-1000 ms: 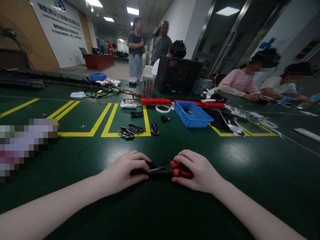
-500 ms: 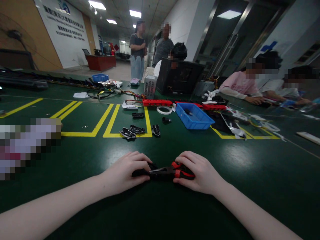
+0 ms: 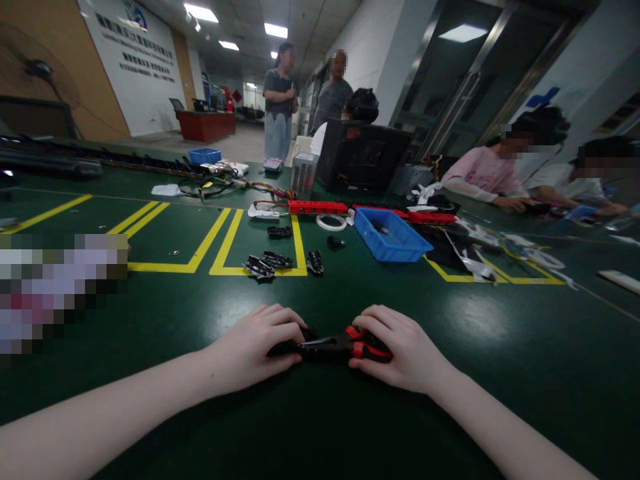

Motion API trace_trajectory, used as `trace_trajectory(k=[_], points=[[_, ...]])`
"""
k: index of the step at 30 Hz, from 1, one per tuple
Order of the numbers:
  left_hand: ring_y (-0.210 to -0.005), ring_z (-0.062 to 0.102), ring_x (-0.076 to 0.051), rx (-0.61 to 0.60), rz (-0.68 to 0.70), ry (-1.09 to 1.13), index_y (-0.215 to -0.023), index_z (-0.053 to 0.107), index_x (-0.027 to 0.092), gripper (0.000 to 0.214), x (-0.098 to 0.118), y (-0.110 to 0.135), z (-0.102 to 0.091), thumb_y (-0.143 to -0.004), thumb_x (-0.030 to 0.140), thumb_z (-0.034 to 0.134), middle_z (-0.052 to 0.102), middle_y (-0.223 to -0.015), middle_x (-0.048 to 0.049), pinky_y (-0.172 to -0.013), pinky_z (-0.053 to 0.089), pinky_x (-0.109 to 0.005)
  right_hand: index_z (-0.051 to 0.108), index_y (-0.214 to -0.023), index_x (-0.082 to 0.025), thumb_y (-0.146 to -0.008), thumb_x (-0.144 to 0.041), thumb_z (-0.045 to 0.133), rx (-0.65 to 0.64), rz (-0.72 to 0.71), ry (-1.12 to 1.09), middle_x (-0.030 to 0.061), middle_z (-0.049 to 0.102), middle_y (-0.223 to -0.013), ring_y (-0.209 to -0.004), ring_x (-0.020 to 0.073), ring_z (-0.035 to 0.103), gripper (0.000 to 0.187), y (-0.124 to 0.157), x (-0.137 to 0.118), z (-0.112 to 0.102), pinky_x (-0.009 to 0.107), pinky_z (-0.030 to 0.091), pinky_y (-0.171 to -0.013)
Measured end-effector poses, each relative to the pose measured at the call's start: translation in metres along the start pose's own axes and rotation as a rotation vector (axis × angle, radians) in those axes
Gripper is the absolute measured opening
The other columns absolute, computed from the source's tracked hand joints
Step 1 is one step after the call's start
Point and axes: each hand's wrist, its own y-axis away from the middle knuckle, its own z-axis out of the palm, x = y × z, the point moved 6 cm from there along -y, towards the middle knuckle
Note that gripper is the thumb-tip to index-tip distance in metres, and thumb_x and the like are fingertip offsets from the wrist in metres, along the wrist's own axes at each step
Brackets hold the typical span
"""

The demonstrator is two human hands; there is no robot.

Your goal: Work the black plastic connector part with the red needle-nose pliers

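Note:
My right hand [image 3: 387, 347] is closed round the red and black handles of a pair of needle-nose pliers [image 3: 337, 343]. The pliers point left, and their tip meets a dark piece in my left hand [image 3: 270, 337]. Those left fingers are wrapped over this black part [image 3: 284, 347], so most of it is hidden and its kind is unclear. Beyond my hands lie several similar-looking black plastic pieces [image 3: 260, 267], and one more black piece [image 3: 315, 262] lies slightly to their right.
A blue tray [image 3: 395, 250] with a dark item inside stands past my right hand. Behind it run red strips [image 3: 317, 207], near a white ring [image 3: 331, 222] and a large black case [image 3: 364, 160]. People sit at the right; two stand at the back.
The whole view has shifted slightly, so everything appears a little farther right. Both hands keep the same hold on the pliers and the black part.

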Motion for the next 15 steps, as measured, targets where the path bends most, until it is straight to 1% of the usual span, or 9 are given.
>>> trace_trajectory(k=[6, 11, 15], points=[[-0.109, 0.056, -0.023, 0.004, 0.005, -0.002, -0.1, 0.061, 0.022, 0.015, -0.0012, 0.0, 0.0009, -0.088, 0.014, 0.064, 0.061, -0.12, -0.0034, -0.093, 0.044, -0.041, 0.06, -0.106, -0.017, -0.079, -0.049, 0.068, 0.031, -0.018, 0.037, 0.0098, 0.065, -0.099, -0.083, 0.0216, 0.061, 0.043, -0.0002, -0.0014, -0.001, 0.035, 0.05, -0.07], [-0.11, 0.056, -0.022, -0.003, 0.002, -0.012, -0.102, 0.062, 0.022, 0.016, -0.0011, 0.0, 0.0019, -0.088, 0.015, 0.064, 0.061, -0.121, -0.0026, -0.093, 0.044, -0.04, 0.061, -0.107, -0.015, -0.079, -0.052, 0.068, 0.109, -0.077, 0.073, 0.0114, 0.065, -0.1, -0.083, 0.0222, 0.062, 0.047, 0.0019, -0.0005, -0.0059, 0.035, 0.048, -0.069], [-0.111, 0.055, -0.022, -0.014, 0.002, -0.016, -0.102, 0.062, 0.023, 0.017, -0.0016, -0.0003, 0.0021, -0.088, 0.013, 0.063, 0.06, -0.122, -0.0022, -0.094, 0.044, -0.04, 0.061, -0.109, -0.014, -0.08, -0.051, 0.067, 0.154, -0.074, 0.087, 0.0122, 0.066, -0.1, -0.086, 0.0232, 0.062, 0.047, 0.0023, 0.0018, -0.0098, 0.037, 0.048, -0.071]])
